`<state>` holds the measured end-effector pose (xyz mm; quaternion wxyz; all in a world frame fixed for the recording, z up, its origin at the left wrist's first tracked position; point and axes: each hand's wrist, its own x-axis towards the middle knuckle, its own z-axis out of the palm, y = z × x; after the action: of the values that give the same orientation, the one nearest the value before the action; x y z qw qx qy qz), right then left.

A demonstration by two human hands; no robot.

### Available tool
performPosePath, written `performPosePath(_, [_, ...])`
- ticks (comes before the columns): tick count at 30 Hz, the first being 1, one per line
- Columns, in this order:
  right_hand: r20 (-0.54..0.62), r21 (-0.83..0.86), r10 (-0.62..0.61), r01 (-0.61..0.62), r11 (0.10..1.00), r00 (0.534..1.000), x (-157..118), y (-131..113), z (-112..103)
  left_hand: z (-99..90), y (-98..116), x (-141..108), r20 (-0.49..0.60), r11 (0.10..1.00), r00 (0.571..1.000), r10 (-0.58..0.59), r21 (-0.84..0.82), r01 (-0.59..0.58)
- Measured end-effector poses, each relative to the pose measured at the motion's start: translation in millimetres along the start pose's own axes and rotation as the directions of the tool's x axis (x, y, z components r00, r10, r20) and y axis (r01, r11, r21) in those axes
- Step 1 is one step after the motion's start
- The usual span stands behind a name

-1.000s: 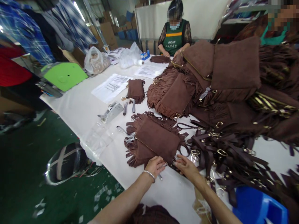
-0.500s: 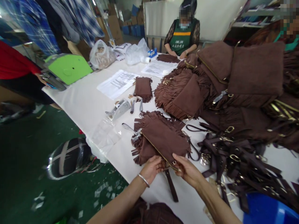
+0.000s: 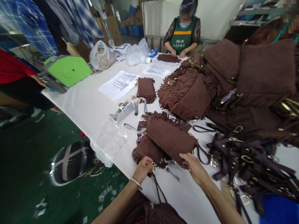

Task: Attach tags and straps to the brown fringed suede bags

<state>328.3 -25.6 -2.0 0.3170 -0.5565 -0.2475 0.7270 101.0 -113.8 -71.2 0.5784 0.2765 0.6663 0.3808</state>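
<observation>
My left hand [image 3: 145, 168] is closed on the metal clasp of a brown wrist strap [image 3: 158, 189], which hangs down over the table's near edge. My right hand [image 3: 190, 163] pinches the lower right corner of a brown fringed pouch [image 3: 171, 137] with a gold zipper. Beneath it lies another brown pouch [image 3: 149, 148], its corner close to my left fingers. Between my hands, a wrapped zipper pull [image 3: 173, 174] rests on the white table.
A heap of brown straps [image 3: 233, 155] lies at right, with stacked fringed bags [image 3: 263, 68] behind. A tape dispenser [image 3: 123, 111], small pouch [image 3: 146, 87] and paper sheets [image 3: 119, 84] sit further back. Across the table, a person [image 3: 183, 35] handles brown material.
My left hand has moved left and slightly down, away from the upper pouch, with the strap's clasp. The strap now hangs as a loop. My right hand has shifted right along with the pouch corner.
</observation>
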Motion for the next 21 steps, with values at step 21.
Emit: performPosePath(21, [-0.29, 0.363, -0.255, 0.352, 0.863, 0.923, -81, -160, 4, -14.1, 139, 39, 0.514, 0.951, 0.835, 0.196, 0.108, -0.29])
